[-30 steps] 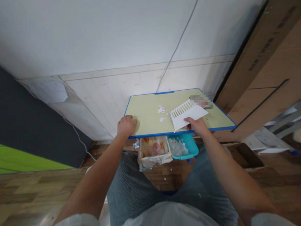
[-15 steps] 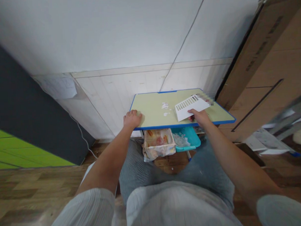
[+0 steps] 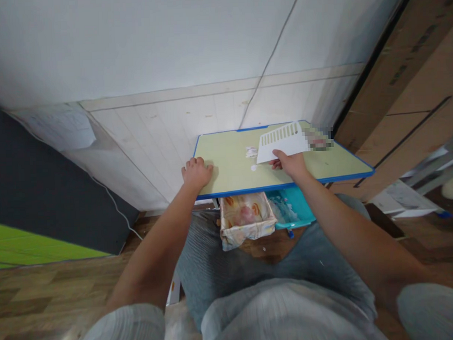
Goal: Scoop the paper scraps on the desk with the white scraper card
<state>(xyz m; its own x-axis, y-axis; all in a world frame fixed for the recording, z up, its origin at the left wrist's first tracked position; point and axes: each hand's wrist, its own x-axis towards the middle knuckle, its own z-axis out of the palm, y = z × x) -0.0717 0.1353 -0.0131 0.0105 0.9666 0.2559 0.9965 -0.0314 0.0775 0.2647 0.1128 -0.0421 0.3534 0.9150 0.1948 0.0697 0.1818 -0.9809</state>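
My right hand (image 3: 291, 164) grips a white card (image 3: 283, 145) by its near edge, thumb on top and fingers curled beneath. A row of narrow slots runs along the card's far side. It is held tilted over the pale yellow-green tabletop (image 3: 226, 162), which has a blue rim. Resting on the table's left edge, my left hand (image 3: 197, 173) has its fingers slightly spread and holds nothing. Between the hands lie a small clump of white paper scraps (image 3: 251, 152) and a separate white scrap (image 3: 253, 167). A pixelated patch covers whatever lies beyond the card's right end.
Below the table's front edge are a cloth-lined basket (image 3: 247, 232) and a teal bin (image 3: 300, 207) with whitish scraps inside. Large cardboard boxes (image 3: 414, 114) stand at the right. A white wall (image 3: 151, 43) is behind the table, and a dark grey panel (image 3: 37, 186) at the left.
The white card has moved left and farther from the table's near edge, turning slightly, with my right hand. My left hand stays on the table edge. The whole view has shifted a little.
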